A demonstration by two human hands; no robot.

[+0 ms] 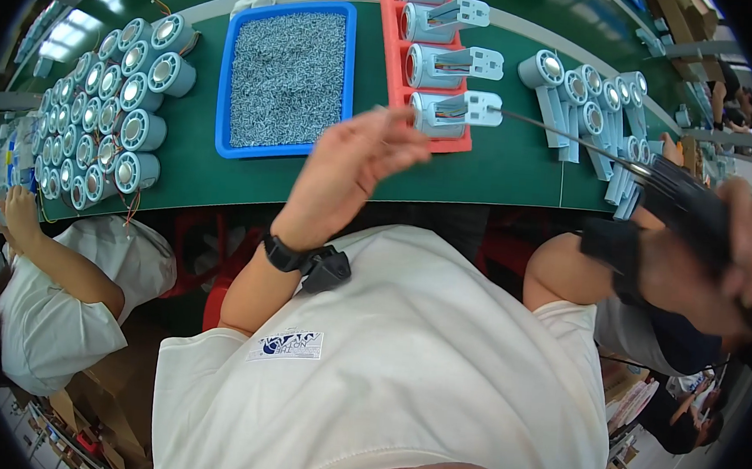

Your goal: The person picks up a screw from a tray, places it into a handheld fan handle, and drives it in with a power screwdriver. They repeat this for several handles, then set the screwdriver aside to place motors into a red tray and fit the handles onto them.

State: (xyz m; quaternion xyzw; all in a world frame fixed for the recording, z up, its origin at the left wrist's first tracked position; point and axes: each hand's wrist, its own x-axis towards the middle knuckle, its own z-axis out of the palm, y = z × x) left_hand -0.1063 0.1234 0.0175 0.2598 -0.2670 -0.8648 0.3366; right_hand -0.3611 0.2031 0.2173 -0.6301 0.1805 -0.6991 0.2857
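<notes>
My left hand (359, 159), a dark strap on its wrist, is beside the nearest light-blue cylindrical housing (441, 117) in a red tray (396, 70). Its fingers are slightly blurred, loosely bent and apart, and I see nothing held in them. At the right, my blurred right hand (696, 274) is closed round a black power screwdriver (679, 199). The tool's long thin bit reaches left to the flat white handle end of that same housing, its tip at or very near the holes there. Several similar housings lie in a row farther up the tray.
A blue bin (350, 76) full of small metal screws stands left of the tray. Round motor units (139, 131) with wires crowd the table's left side. Housings with handles (569, 91) lie grouped at the right. Another person (76, 283) sits at the left; others are at the right.
</notes>
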